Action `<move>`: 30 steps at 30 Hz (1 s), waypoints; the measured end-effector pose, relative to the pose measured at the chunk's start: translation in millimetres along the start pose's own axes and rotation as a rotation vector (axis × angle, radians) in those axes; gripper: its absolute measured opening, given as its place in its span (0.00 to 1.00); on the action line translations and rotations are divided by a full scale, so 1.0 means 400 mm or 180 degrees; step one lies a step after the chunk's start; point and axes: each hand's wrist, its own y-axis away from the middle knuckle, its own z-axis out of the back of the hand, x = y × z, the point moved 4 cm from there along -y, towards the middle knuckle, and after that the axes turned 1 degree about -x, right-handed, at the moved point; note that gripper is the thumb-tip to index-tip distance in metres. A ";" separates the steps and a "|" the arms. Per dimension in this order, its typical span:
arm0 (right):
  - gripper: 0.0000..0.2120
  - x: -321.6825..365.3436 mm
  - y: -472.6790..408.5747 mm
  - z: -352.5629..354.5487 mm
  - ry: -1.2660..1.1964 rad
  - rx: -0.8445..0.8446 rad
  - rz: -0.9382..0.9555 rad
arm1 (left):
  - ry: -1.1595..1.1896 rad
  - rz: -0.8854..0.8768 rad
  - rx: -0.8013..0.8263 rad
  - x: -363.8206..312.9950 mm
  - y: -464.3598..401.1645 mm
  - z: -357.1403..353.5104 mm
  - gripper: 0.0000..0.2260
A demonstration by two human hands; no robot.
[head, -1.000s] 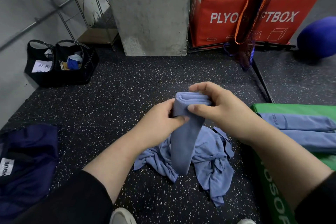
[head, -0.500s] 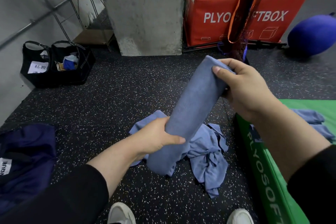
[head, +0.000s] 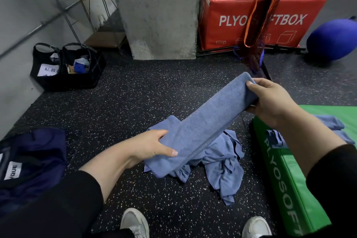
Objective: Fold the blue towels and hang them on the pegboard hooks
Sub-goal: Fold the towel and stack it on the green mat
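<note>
A folded blue towel stretches as a long strip between both hands, slanting from lower left to upper right. My left hand grips its near end, thumb on top. My right hand pinches the far end, fingers curled over the fold. Beneath the strip a crumpled heap of blue towels lies on the floor. More blue towels rest on the green soft box at the right, partly hidden by my right arm. No pegboard is in view.
Speckled black rubber floor all around. A concrete pillar and a red plyo box stand behind, with an orange-black net hanging in front. Black bags sit at left, a navy bag near left, a blue ball at right.
The hands drew apart, pulling the hanging folded towel out into a taut slanted strip. My right hand went up and right, my left hand slid down to the near end.
</note>
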 end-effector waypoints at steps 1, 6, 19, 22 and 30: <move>0.06 -0.004 0.000 -0.005 0.0050 -0.0001 -0.0010 | 0.0034 0.0050 -0.0006 0.005 0.004 0.008 0.19; 0.05 0.000 0.000 -0.016 -0.0015 -0.0109 0.0024 | 0.0021 0.0149 -0.0045 0.018 0.012 0.040 0.18; 0.07 -0.039 -0.039 0.027 -0.0577 -0.0252 -0.0314 | 0.2994 -0.0685 -0.1029 -0.010 0.007 0.134 0.11; 0.08 -0.044 -0.039 0.019 -0.0574 -0.0204 -0.0359 | 0.3147 -0.0634 -0.1086 -0.009 -0.003 0.131 0.10; 0.07 -0.048 -0.043 0.007 -0.0650 -0.0320 -0.0357 | 0.2830 -0.0627 -0.1144 -0.014 -0.034 0.116 0.20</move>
